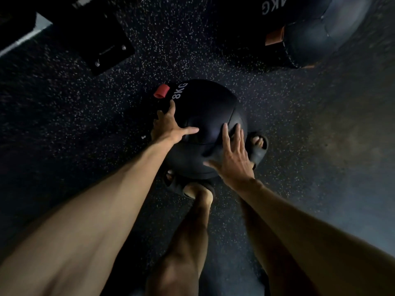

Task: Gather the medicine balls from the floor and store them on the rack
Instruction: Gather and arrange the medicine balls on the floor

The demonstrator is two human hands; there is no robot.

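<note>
Left hand (168, 127) and right hand (232, 159), fingers spread wide, press the 8 kg medicine ball (205, 116); palms-only contact risks slipping onto the sandalled feet (259, 146).

"8KG" — black medicine ball (205, 116); "4KG", partly cropped — second ball (316, 28)

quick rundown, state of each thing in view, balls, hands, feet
8KG ball: on the floor by the feet, both hands on it
4KG ball: on the floor, untouched
left hand: open, spread on the 8KG ball's left side
right hand: open, flat on its right side
sandals: worn on both feet
</note>
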